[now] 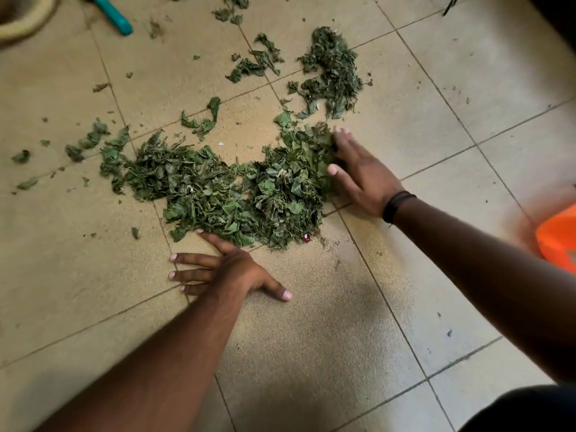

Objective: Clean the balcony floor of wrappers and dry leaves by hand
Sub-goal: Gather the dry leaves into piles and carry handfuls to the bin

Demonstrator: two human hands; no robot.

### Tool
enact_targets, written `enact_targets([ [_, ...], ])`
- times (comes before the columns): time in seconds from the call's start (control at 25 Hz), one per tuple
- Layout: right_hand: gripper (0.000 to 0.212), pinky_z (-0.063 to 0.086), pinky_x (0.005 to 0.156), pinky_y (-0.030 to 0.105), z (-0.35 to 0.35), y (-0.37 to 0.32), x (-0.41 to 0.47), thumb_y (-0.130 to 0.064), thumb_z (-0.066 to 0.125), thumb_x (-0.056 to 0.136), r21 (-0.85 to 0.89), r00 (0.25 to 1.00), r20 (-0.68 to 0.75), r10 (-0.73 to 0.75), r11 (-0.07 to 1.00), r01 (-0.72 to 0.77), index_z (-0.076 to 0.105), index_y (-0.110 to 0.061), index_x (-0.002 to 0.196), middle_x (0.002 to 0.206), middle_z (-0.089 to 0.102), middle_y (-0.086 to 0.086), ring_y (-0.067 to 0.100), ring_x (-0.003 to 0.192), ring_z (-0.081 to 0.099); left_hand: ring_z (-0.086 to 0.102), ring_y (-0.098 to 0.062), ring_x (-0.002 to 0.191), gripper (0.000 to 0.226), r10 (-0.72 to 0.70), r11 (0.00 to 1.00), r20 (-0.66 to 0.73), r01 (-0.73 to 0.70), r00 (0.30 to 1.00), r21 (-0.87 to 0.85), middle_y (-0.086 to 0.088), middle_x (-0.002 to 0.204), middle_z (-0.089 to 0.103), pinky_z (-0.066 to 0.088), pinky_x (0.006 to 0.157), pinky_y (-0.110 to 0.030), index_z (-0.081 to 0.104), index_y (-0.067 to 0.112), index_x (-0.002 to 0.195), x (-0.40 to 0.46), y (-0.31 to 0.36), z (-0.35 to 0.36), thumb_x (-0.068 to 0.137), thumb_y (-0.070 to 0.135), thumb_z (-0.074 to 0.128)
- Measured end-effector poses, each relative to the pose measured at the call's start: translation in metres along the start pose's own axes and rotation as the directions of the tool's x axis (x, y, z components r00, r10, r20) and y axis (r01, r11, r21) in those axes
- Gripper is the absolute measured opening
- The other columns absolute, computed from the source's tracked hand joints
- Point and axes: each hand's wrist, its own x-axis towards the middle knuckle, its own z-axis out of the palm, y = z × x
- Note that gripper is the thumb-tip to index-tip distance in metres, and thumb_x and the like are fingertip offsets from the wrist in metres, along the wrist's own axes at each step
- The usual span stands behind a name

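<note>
Hands: both flat on the floor with fingers straight and spread, holding nothing. Placed as two walls either side of the leaves, likely to rake them together.
Right hand (358, 179): palm down against the right edge of the main pile, fingertips partly buried in leaves, thumb out toward the pile. Dark band on the wrist. Slightly blurred, so it looks mid-sweep.
Left hand (224, 269): palm down on bare tile, index fingertip touching the pile's near edge, other fingers fanned left, clear of the leaves. Reads as a backstop or a brace for body weight; cannot tell which.
Tiled floor (405, 291): beige tiles, dark grout lines, fine crumbs and dust scattered near the pile.
Main pile (237, 191): wide band of dry green leaves between the two hands, thickest on the right half.
Second heap (332, 68): smaller, beyond the right hand, apart from the main pile with a thin trail of leaves between them.
Loose leaves (90, 140): strays to the far left and top centre, well apart from both heaps. Need a separate pass.
Orange item (558, 238): right edge, blurred, possibly a bag or bin for the waste.
Teal handle (113, 14): top left, tool unidentified.
Red scrap (306, 238): tiny, at the pile's near edge, maybe a wrapper bit.
Progress: gathering stage, nothing lifted yet by my read.
</note>
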Motion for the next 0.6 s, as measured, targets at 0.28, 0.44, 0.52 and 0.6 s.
enact_targets([
  [0.28, 0.092, 0.012, 0.126, 0.053, 0.035, -0.021, -0.066, -0.070, 0.024, 0.097, -0.053, 0.995, -0.009, 0.098, 0.994, -0.098, -0.013, -0.013, 0.160, 0.168, -0.006, 0.012, 0.023, 0.155, -0.002, -0.041, -0.065, 0.125, 0.189, 0.027, 1.000, -0.030, -0.027, 0.999, -0.003, -0.044, 0.129, -0.054, -0.017, 0.104, -0.073, -0.054, 0.010, 0.133, 0.006, -0.004, 0.004, 0.031, 0.044, 0.101],
  [0.44, 0.118, 0.005, 0.126, 0.049, 0.053, -0.049, -0.079, -0.083, 0.041, 0.086, -0.157, 0.993, 0.002, -0.121, 0.980, 0.120, -0.011, -0.006, 0.159, 0.167, -0.014, 0.018, 0.030, 0.155, -0.011, -0.042, -0.065, 0.125, 0.190, 0.016, 1.000, -0.036, -0.017, 0.999, -0.009, -0.044, 0.124, -0.057, -0.015, 0.106, -0.074, -0.054, 0.009, 0.132, 0.009, -0.006, 0.005, 0.029, 0.043, 0.102],
  [0.52, 0.130, 0.001, 0.125, 0.052, 0.055, -0.050, -0.071, -0.092, 0.046, 0.075, -0.308, 0.995, 0.001, -0.102, 0.947, 0.097, -0.015, -0.014, 0.159, 0.166, -0.016, 0.021, 0.035, 0.154, -0.012, -0.042, -0.065, 0.124, 0.190, 0.015, 1.000, -0.035, -0.015, 0.999, -0.016, -0.044, 0.125, -0.056, -0.015, 0.106, -0.074, -0.055, 0.010, 0.132, 0.010, -0.007, 0.005, 0.029, 0.043, 0.102],
  [0.6, 0.124, 0.001, 0.124, 0.057, 0.051, -0.047, -0.049, -0.093, 0.043, 0.075, -0.404, 0.999, -0.027, -0.042, 0.914, 0.027, -0.016, -0.023, 0.159, 0.165, -0.016, 0.023, 0.038, 0.154, -0.011, -0.043, -0.065, 0.124, 0.189, 0.027, 1.000, -0.033, -0.028, 0.999, -0.015, -0.044, 0.127, -0.055, -0.016, 0.106, -0.075, -0.055, 0.010, 0.131, 0.011, -0.007, 0.006, 0.031, 0.043, 0.102],
])
